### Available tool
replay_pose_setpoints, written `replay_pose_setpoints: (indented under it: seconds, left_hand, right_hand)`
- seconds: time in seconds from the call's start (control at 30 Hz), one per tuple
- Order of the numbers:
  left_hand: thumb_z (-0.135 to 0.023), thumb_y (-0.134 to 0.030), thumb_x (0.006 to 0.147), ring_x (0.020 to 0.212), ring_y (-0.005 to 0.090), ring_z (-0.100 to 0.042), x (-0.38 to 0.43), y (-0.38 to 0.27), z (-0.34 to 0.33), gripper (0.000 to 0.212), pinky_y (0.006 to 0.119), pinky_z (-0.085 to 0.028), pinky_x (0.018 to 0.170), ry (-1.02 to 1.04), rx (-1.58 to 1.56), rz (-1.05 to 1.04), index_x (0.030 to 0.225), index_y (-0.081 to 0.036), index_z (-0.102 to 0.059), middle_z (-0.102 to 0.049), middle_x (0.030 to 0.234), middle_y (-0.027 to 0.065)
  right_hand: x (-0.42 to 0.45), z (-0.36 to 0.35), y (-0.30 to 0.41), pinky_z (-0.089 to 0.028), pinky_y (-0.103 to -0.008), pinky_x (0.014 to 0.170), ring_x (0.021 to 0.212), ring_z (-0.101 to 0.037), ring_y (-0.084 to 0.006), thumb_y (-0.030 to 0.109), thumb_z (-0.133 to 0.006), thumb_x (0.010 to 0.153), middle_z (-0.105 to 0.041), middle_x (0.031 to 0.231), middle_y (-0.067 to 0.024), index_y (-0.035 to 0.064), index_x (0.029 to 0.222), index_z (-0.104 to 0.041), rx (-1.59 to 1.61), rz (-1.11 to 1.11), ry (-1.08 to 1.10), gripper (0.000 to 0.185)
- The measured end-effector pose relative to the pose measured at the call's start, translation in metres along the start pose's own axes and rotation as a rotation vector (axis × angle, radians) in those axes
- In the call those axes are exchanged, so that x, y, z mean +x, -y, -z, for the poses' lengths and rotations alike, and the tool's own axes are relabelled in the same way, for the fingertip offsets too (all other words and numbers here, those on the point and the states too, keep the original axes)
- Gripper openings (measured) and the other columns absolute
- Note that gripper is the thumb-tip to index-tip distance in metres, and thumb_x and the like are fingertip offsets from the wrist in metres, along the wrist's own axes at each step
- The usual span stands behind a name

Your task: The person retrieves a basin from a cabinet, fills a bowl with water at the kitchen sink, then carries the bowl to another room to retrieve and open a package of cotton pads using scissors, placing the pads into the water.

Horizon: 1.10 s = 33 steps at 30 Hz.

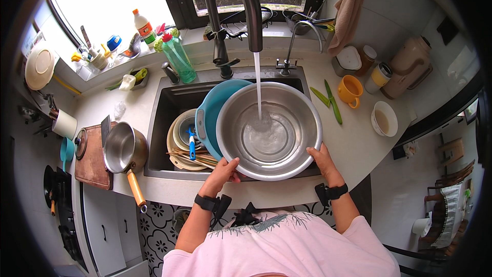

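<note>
A wide stainless steel basin [294,138] sits over the right part of the dark sink [163,104]. My left hand [222,175] grips its rim at the lower left, and my right hand [324,161] holds the rim at the lower right, thumb on top. Water runs from the tall dark faucet [254,19] into the basin, and shallow water covers its bottom. A blue plastic basin [209,119] is partly hidden behind the steel one. To its left in the sink lie stacked bowls [177,129], wooden chopsticks [198,157] and a blue-handled peeler [191,146].
A saucepan [125,148] overlaps a wooden cutting board [92,161] on the left counter, handle past the edge. A green spray bottle [177,57] stands behind the sink. On the right are a green-handled knife [333,104], an orange mug [349,89] and a white bowl [384,119].
</note>
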<state>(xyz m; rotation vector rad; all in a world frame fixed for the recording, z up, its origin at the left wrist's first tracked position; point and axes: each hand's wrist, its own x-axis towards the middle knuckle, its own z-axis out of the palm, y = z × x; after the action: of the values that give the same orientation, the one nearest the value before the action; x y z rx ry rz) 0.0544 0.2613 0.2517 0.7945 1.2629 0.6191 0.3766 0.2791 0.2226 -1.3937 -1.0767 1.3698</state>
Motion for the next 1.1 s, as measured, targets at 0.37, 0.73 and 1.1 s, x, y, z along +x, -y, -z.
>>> replay_pose_setpoints:
  seconds: [0.37,0.73,1.1]
  left_hand:
    - [-0.044,-0.029,0.088,0.046,0.011,-0.052,-0.002,0.0,0.0,0.027,0.023,-0.043,0.047,0.003,-0.006,0.0,0.097,-0.003,-0.049,-0.06,0.068,0.008]
    - [-0.045,-0.031,0.088,0.046,0.0123,-0.054,0.001,0.005,0.007,0.031,0.023,-0.044,0.045,-0.016,0.002,0.003,0.089,-0.001,-0.054,-0.061,0.068,0.0083]
    - [-0.043,-0.031,0.089,0.045,0.0103,-0.053,0.003,0.006,0.005,0.03,0.022,-0.046,0.045,0.093,-0.011,-0.023,0.103,-0.004,-0.047,-0.06,0.072,0.0063]
  right_hand:
    - [0.0,0.0,0.0,-0.037,-0.0286,0.088,0.098,-0.049,-0.0173,0.015,-0.053,0.074,-0.052,0.107,-0.0087,-0.003,0.115,-0.045,-0.012,-0.011,0.004,0.045]
    - [0.004,-0.008,0.001,-0.04,-0.029,0.085,0.094,-0.051,-0.0175,0.014,-0.054,0.074,-0.054,0.104,-0.0085,-0.0043,0.112,-0.047,0.027,0.065,0.028,0.042]
    - [0.002,0.005,-0.004,-0.037,-0.0289,0.083,0.09,-0.048,-0.0156,0.017,-0.052,0.075,-0.051,0.098,-0.0049,-0.0019,0.112,-0.045,-0.086,-0.053,-0.006,0.042]
